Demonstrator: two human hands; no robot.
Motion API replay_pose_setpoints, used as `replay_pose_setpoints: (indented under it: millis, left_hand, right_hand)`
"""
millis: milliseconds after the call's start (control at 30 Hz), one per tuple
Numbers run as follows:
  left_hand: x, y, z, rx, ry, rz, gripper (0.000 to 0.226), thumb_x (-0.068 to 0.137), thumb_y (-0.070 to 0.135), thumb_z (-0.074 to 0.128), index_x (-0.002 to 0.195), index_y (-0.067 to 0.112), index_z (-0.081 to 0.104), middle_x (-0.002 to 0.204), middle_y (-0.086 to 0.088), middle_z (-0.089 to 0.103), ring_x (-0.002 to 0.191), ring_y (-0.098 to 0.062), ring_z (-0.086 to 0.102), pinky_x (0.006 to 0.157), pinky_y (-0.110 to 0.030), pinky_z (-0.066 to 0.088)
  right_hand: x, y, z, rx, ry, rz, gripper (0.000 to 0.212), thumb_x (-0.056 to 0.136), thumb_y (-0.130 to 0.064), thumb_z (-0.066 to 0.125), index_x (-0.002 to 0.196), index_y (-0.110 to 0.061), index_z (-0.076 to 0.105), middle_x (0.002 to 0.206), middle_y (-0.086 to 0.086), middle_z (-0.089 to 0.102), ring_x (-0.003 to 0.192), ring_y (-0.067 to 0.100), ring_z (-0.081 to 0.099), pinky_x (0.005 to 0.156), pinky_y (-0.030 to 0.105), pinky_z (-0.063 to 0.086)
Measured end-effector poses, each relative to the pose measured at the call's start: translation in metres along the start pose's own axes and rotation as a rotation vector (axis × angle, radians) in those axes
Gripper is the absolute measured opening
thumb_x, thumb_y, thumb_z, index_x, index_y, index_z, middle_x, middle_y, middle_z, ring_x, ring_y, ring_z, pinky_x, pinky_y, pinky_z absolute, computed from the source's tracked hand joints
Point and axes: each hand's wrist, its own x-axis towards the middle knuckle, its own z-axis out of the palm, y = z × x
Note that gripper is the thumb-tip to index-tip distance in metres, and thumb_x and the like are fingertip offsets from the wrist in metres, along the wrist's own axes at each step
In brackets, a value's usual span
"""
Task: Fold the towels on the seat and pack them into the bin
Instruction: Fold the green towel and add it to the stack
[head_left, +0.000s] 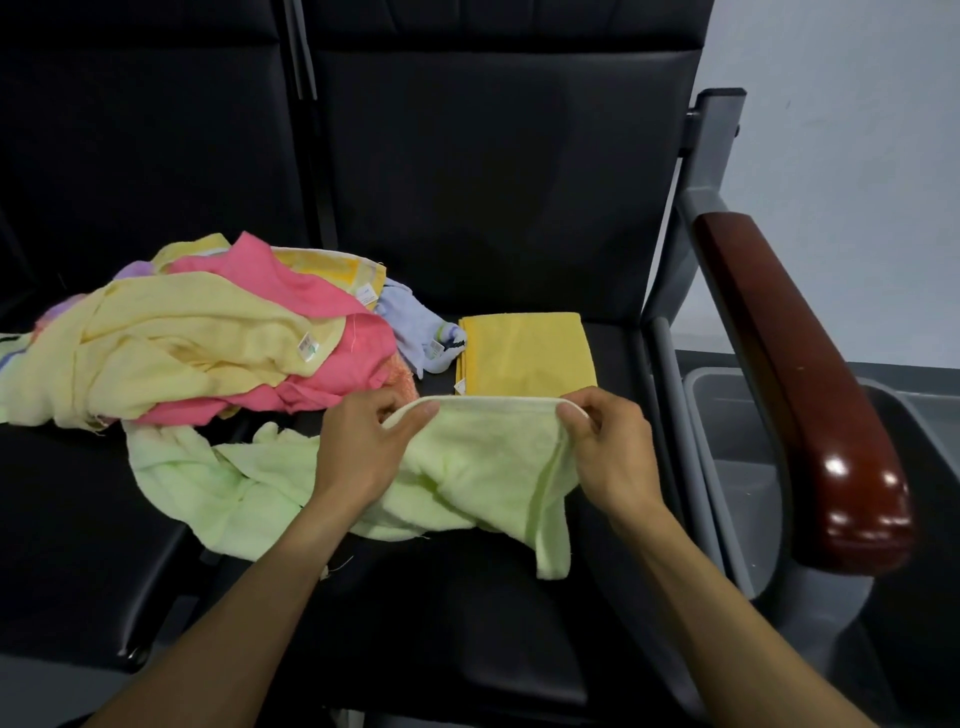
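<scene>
A pale green towel (483, 457) lies crumpled on the black seat (467, 649). My left hand (363, 441) pinches its top hem at the left, and my right hand (608, 441) pinches the same hem at the right, stretching the edge straight between them. Just beyond the hem a folded yellow towel (524, 353) lies flat on the seat. A heap of unfolded towels (208, 338), pale yellow, pink, lilac and light blue, covers the neighbouring seat to the left. The grey bin (737, 467) stands on the floor at the right, partly hidden by the armrest.
A glossy brown wooden armrest (795, 379) on a grey metal frame stands between the seat and the bin. Black seat backs (493, 156) rise behind the towels. A pale wall is at the far right.
</scene>
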Motion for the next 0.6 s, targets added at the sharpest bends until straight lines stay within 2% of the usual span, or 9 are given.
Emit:
replay_pose_setpoints:
  millis: [100,167,233,267,333,400,467,533,600]
  left_hand:
    - [0.002,-0.001,-0.001,-0.084,-0.127,-0.078,0.045,0.089,0.039,0.073,0.063,0.004,0.062,0.051,0.000,0.044,0.050,-0.009,0.036,0.056,-0.032,0.028]
    - [0.002,0.000,0.000,-0.112,-0.161,-0.079,0.032,0.090,0.032,0.074,0.066,0.012,0.066,0.056,0.009,0.052,0.052,-0.007,0.042,0.059,-0.030,0.033]
    - [0.003,-0.001,0.001,-0.026,-0.134,-0.020,0.009,0.087,0.026,0.077,0.083,0.021,0.070,0.074,0.012,0.062,0.065,-0.003,0.053,0.067,-0.026,0.038]
    - [0.002,0.001,0.002,0.028,-0.140,0.004,0.016,0.085,0.026,0.079,0.099,0.024,0.070,0.090,0.012,0.064,0.079,-0.001,0.057,0.072,-0.022,0.040]
    - [-0.003,0.003,0.007,0.047,-0.226,0.112,0.053,0.081,0.032,0.083,0.129,0.028,0.059,0.120,0.011,0.056,0.110,-0.006,0.054,0.090,-0.017,0.040]
    - [-0.011,0.011,0.014,0.037,-0.325,0.259,0.074,0.078,0.033,0.085,0.142,0.033,0.047,0.135,0.013,0.046,0.128,-0.004,0.043,0.104,-0.016,0.033]
    - [-0.017,0.017,0.022,0.003,-0.386,0.304,0.068,0.081,0.026,0.083,0.139,0.036,0.049,0.126,0.012,0.058,0.119,-0.004,0.054,0.099,-0.019,0.042]
    - [-0.017,0.020,0.025,-0.002,-0.346,0.294,0.040,0.086,0.024,0.078,0.121,0.029,0.061,0.097,0.008,0.069,0.090,-0.009,0.065,0.080,-0.031,0.051]
    - [-0.017,0.020,0.024,0.016,-0.259,0.303,0.011,0.090,0.020,0.073,0.098,0.021,0.064,0.077,0.008,0.066,0.071,-0.009,0.060,0.065,-0.033,0.045]
  right_hand:
    - [0.004,0.001,-0.001,0.081,0.068,0.036,0.020,0.099,-0.021,0.058,0.081,-0.021,0.067,0.073,-0.008,0.065,0.067,0.003,0.057,0.060,0.021,0.041]
    - [0.006,0.002,-0.001,0.127,0.053,0.058,0.017,0.097,-0.021,0.061,0.082,-0.021,0.069,0.077,-0.008,0.068,0.073,0.005,0.060,0.065,0.023,0.042]
    - [0.004,0.000,0.001,0.161,-0.020,0.069,0.010,0.093,-0.022,0.067,0.084,-0.022,0.072,0.082,-0.008,0.071,0.080,0.008,0.065,0.068,0.025,0.047]
    - [0.002,-0.002,0.003,0.188,-0.070,0.066,0.004,0.089,-0.021,0.072,0.086,-0.023,0.072,0.084,-0.007,0.073,0.082,0.009,0.067,0.071,0.027,0.051]
    - [-0.002,-0.006,0.009,0.258,-0.201,0.056,0.015,0.083,-0.015,0.080,0.092,-0.022,0.071,0.089,0.000,0.074,0.084,0.016,0.070,0.076,0.034,0.058]
    - [-0.007,-0.012,0.015,0.343,-0.354,0.048,0.025,0.081,-0.004,0.079,0.098,-0.019,0.066,0.089,0.012,0.073,0.079,0.022,0.070,0.078,0.043,0.058]
    - [-0.010,-0.016,0.020,0.407,-0.446,0.023,0.030,0.081,0.005,0.073,0.099,-0.017,0.062,0.086,0.011,0.073,0.075,0.020,0.067,0.075,0.040,0.056]
    - [-0.011,-0.017,0.021,0.330,-0.426,-0.042,0.032,0.080,0.007,0.070,0.098,-0.018,0.060,0.088,0.006,0.071,0.077,0.014,0.065,0.074,0.034,0.054]
    - [-0.010,-0.013,0.021,0.132,-0.358,-0.104,0.033,0.080,0.009,0.061,0.097,-0.019,0.058,0.089,-0.001,0.067,0.078,0.010,0.061,0.071,0.027,0.051]
